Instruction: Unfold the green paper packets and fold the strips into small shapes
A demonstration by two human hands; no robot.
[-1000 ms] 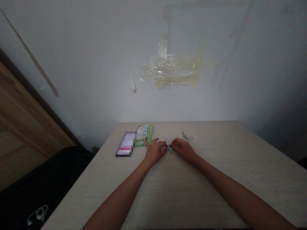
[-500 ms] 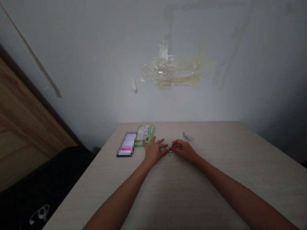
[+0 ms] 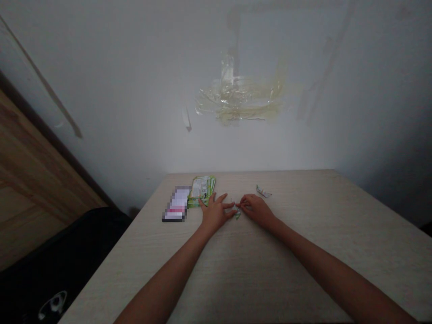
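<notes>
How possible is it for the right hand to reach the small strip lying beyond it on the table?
Probably yes: the small strip lies just beyond the right hand, with nothing visible between them, though that hand is close at another small piece.

Phone point(image 3: 177, 204), screen lit but pixelated, lay on left part of pale wood-grain table point(image 3: 256, 274). Grey-white wall point(image 3: 135, 90) stood behind; crinkled tape point(image 3: 238, 96), partly yellowed, stuck near its middle, small pale scrap point(image 3: 186, 119) just left of that. Faint darker lines marked wall upper right, brownish diagonal mark point(image 3: 50, 92) at left. Wooden panel point(image 3: 23, 175) showed far left; black fabric item point(image 3: 60, 252), white print point(image 3: 53, 305) on it, sat below, beside table. Exact item unclear.
</notes>
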